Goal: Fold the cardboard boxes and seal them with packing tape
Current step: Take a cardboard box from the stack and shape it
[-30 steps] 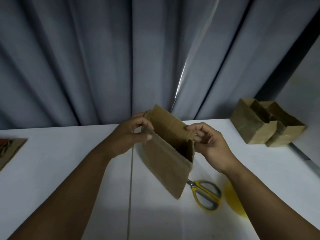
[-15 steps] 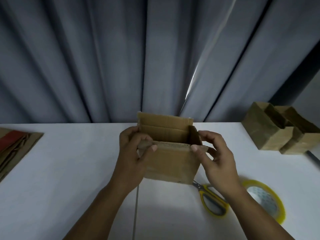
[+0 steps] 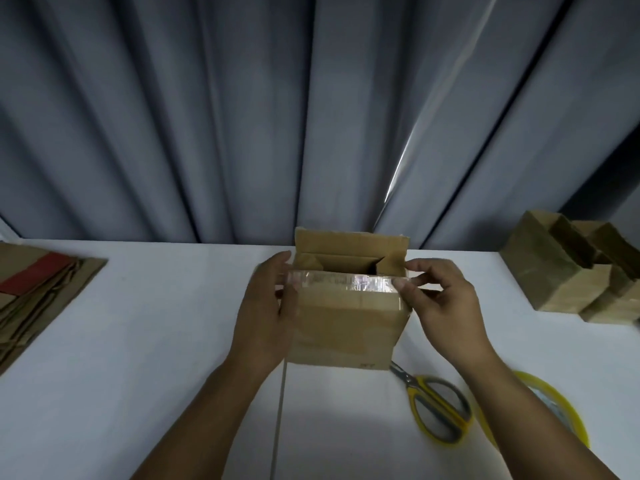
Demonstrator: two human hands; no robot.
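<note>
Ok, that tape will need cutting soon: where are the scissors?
In the head view, the scissors lie on the table at lower right, blades pointing toward the box's near right corner, with the tape roll just to their right.

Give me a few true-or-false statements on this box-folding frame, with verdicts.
1. Both the left hand and the right hand hold the brown cardboard box. True.
2. The box's top is sealed shut. False: it stands open.
3. Yellow-handled scissors lie on the white table, right of the box. True.
4. The yellow-rimmed tape roll is held in the left hand. False: it lies on the table by the scissors, partly behind the right forearm.
</note>
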